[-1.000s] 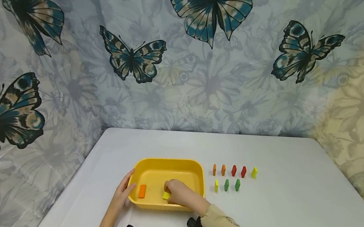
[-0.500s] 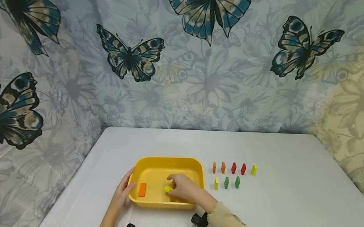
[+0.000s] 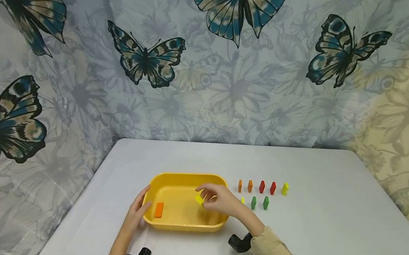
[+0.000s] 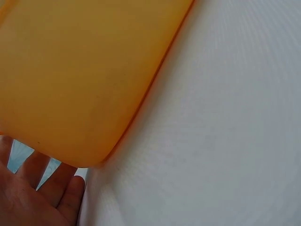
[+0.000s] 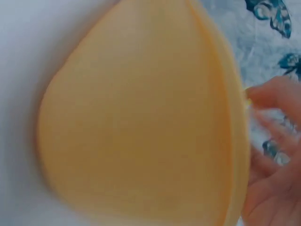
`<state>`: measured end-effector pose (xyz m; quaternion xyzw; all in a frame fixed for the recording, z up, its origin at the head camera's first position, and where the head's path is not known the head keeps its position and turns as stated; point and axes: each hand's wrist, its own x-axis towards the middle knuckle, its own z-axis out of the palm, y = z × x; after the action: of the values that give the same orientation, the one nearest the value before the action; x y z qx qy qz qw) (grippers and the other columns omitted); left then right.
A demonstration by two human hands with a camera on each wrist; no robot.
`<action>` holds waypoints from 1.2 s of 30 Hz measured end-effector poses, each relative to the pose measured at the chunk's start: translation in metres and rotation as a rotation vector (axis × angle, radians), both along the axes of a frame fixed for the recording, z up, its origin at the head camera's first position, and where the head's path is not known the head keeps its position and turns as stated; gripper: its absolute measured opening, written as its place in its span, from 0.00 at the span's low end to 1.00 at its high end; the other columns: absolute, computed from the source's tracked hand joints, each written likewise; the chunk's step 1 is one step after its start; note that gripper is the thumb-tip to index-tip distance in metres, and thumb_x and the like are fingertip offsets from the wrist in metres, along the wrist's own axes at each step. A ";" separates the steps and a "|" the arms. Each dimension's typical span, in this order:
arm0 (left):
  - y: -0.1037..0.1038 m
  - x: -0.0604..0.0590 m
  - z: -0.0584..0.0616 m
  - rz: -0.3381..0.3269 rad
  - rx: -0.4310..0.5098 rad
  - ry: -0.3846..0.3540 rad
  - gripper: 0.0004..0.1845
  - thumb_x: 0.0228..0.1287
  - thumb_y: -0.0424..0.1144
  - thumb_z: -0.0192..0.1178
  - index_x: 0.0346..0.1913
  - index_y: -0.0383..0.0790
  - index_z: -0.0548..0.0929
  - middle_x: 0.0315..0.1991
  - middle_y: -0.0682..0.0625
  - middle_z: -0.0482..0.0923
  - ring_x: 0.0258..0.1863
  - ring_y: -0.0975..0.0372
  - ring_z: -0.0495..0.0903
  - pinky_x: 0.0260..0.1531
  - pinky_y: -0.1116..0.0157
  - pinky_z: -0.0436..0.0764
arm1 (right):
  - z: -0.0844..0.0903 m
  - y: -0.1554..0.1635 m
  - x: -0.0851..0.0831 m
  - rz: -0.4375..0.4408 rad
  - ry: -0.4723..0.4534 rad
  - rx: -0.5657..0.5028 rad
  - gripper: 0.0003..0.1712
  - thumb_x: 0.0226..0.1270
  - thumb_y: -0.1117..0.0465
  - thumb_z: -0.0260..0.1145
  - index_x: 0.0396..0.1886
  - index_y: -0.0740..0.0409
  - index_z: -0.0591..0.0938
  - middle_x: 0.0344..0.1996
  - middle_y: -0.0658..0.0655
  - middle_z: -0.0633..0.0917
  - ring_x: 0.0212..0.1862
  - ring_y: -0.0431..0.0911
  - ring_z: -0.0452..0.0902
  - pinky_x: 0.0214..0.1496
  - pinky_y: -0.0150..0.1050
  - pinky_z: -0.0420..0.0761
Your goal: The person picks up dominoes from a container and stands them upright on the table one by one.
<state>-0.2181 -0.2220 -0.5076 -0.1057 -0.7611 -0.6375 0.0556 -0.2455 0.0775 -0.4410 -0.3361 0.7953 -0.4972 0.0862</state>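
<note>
In the head view, my right hand (image 3: 219,200) pinches a small flat yellow block (image 3: 199,199) between thumb and fingertips, above the right half of a yellow tray (image 3: 181,229). An orange block (image 3: 158,210) lies flat on the tray floor near the left end. My left hand (image 3: 135,213) rests against the tray's left end, thumb across the rim. In the left wrist view, its fingers (image 4: 55,186) look fairly straight, with the tips hidden behind the tray. The right wrist view is blurred; only a sliver of the yellow block (image 5: 248,96) shows beyond the rim.
Right of the tray, small blocks stand upright in two rows: orange (image 3: 250,186), red (image 3: 262,186), yellow (image 3: 284,189) and green (image 3: 266,203). One yellow block (image 3: 242,200) is partly hidden by the right hand. White cloth covers the table (image 3: 329,214); patterned fabric hangs behind.
My right hand has lifted the yellow block off the tray floor and carried it up and to the right. The left hand stays at the tray's left end.
</note>
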 end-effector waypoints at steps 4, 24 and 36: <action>-0.001 -0.003 0.002 -0.003 -0.008 -0.001 0.27 0.67 0.32 0.48 0.66 0.33 0.56 0.66 0.38 0.49 0.64 0.63 0.50 0.51 0.82 0.55 | 0.012 0.013 0.004 0.074 0.111 -0.133 0.15 0.52 0.78 0.60 0.43 0.70 0.77 0.37 0.63 0.80 0.35 0.54 0.75 0.38 0.42 0.78; 0.002 0.000 0.001 0.008 -0.001 -0.012 0.27 0.66 0.34 0.48 0.66 0.33 0.56 0.67 0.38 0.49 0.64 0.62 0.50 0.52 0.82 0.54 | 0.010 0.122 0.023 -0.233 0.258 -0.193 0.17 0.45 0.85 0.60 0.38 0.71 0.74 0.33 0.64 0.77 0.34 0.49 0.75 0.35 0.36 0.79; 0.005 0.005 0.000 0.021 -0.017 -0.043 0.27 0.67 0.37 0.49 0.67 0.37 0.57 0.67 0.41 0.50 0.65 0.52 0.48 0.53 0.80 0.54 | -0.022 0.187 0.028 -0.411 0.186 -0.124 0.20 0.49 0.79 0.63 0.45 0.74 0.73 0.35 0.66 0.78 0.38 0.37 0.74 0.38 0.27 0.76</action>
<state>-0.2130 -0.2167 -0.5077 -0.0844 -0.7686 -0.6326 0.0453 -0.2178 0.2648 -0.4634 -0.2160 0.8194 -0.5192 -0.1116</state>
